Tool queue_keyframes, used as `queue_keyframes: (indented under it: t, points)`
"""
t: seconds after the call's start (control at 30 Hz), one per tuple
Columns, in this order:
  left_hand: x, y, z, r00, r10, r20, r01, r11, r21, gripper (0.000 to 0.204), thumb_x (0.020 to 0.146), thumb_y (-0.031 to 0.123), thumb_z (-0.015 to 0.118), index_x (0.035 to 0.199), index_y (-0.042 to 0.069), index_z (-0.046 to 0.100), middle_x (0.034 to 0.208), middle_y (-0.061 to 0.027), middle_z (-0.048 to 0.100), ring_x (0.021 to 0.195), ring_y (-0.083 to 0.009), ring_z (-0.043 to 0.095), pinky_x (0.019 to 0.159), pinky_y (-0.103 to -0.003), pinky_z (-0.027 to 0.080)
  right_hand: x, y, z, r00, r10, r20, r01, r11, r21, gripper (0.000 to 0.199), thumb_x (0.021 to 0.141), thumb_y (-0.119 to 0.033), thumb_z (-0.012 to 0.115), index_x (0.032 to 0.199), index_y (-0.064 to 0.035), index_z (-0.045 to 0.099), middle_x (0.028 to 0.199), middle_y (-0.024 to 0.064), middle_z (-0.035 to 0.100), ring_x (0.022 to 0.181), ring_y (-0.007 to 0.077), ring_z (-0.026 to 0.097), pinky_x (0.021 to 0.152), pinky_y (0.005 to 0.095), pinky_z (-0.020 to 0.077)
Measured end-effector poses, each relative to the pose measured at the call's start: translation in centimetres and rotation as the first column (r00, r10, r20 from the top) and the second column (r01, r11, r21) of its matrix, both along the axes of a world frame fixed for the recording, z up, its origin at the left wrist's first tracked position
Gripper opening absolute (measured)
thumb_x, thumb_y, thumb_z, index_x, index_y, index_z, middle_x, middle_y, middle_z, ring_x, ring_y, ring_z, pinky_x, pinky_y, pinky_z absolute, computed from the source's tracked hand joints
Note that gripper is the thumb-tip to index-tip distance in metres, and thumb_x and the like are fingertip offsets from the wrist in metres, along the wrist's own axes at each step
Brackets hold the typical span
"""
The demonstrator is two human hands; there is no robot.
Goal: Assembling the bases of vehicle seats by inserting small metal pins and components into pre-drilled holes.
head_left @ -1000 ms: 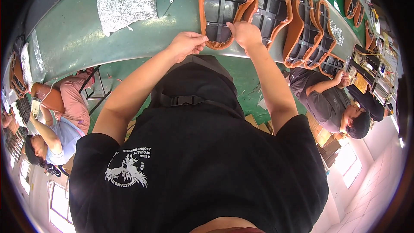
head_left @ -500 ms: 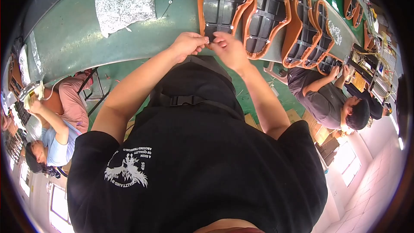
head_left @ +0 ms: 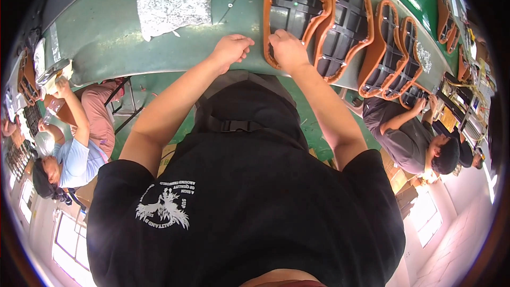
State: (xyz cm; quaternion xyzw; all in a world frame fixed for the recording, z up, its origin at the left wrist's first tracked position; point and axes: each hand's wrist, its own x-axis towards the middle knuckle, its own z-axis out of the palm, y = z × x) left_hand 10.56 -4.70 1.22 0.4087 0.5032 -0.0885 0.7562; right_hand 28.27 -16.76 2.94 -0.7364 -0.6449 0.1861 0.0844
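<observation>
Closest to my hands is a black ribbed plastic panel [head_left: 295,5] with an orange-brown cover wrapped over its rim, lying on the green table. My right hand [head_left: 288,51] is over the panel's near end, its fingers closed; whatever they grip there is hidden. To the left, apart from the panel, my left hand [head_left: 232,51] hangs above the table's front edge. Its thumb and fingertips are pinched together, and anything between them is too small to make out. A second covered panel [head_left: 343,24] lies right beside the first.
A clear bag of small metal pieces [head_left: 174,2] lies on the green table [head_left: 106,42]. Washer-like pieces [head_left: 230,5] are near it. More covered panels [head_left: 387,48] line the right side. One person [head_left: 409,135] works at right, another [head_left: 79,154] at left.
My hands were together at the panel's near left corner; they have come apart. The left has drawn away leftward, while the right has stayed at the panel's near end. The whole view has shifted slightly.
</observation>
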Motion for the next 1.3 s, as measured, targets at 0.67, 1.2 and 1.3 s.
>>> queue_keyframes:
  t: [0.67,1.2,1.3]
  points:
    - [-6.2,23.3,-4.6,0.826,-0.081,-0.557,0.563,0.094,0.821,0.031,0.086,0.007,0.057,0.114,0.009,0.071,0.119,-0.0143,0.066,0.112,-0.0352,0.061,0.099,-0.043,0.05,1.9,0.3,0.6,0.991,0.125,0.041,-0.119,0.986,-0.117,0.012,0.08,-0.004,0.062,0.092,-0.0015,0.062,0.096,0.0116,0.061,0.096,0.0276,0.067,0.083,0.0385,0.0586]
    - [-7.7,24.2,-5.7,0.85,-0.271,-0.452,0.412,-0.192,0.891,0.043,0.094,0.025,0.063,0.131,0.003,0.058,0.139,-0.013,0.055,0.126,-0.0366,0.051,0.108,-0.044,0.043,2.6,2.0,0.6,0.926,0.373,0.061,-0.358,0.917,-0.175,0.013,0.082,-0.009,0.061,0.09,-0.001,0.065,0.096,0.0117,0.064,0.096,0.0272,0.068,0.082,0.0379,0.0588]
    - [-7.3,24.4,-5.9,0.87,-0.277,-0.408,0.386,-0.135,0.913,0.043,0.093,0.025,0.064,0.13,0.005,0.059,0.138,-0.0129,0.055,0.126,-0.037,0.051,0.108,-0.044,0.043,2.8,1.9,-0.7,0.931,0.345,0.115,-0.315,0.924,-0.218,0.013,0.086,-0.013,0.061,0.091,-0.0014,0.065,0.094,0.012,0.065,0.092,0.0276,0.069,0.078,0.0385,0.0591]
